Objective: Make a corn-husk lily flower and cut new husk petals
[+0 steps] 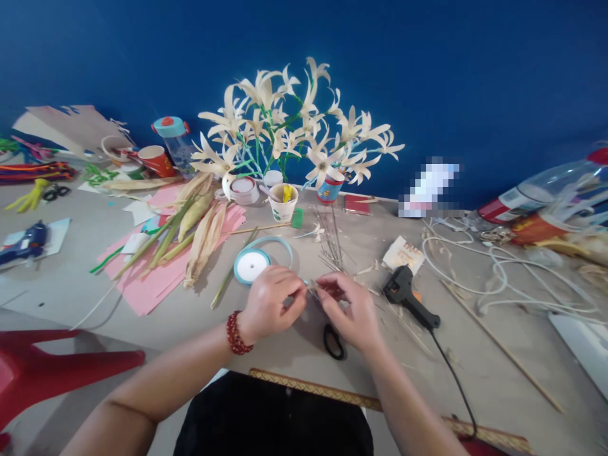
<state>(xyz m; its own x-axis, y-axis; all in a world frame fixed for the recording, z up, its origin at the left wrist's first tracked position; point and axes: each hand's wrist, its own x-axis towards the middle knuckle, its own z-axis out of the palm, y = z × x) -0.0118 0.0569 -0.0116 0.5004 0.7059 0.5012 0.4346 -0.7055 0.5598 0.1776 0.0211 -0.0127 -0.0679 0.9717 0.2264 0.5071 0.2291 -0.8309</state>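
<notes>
My left hand (275, 299), with a red bead bracelet at the wrist, is closed in a pinch over the table. A strip of light blue tape (284, 244) curves from its roll (251, 266) down into this hand. Facing it, fingertips almost meeting, is my right hand (351, 306), also pinched. Something small and pale shows between the fingertips, too small to name. Below the right hand lies a black scissor handle (334, 342). Thin wires (331, 237) lie in a bundle just beyond the hands.
White-petalled flowers (266, 95) stand at the back by a paper cup (283, 204). A black glue gun (409, 297) with its cord lies right, near a thin stick (503, 345) and white cable (498, 272). Dried husks (204, 244) rest on pink paper (147, 294) at left.
</notes>
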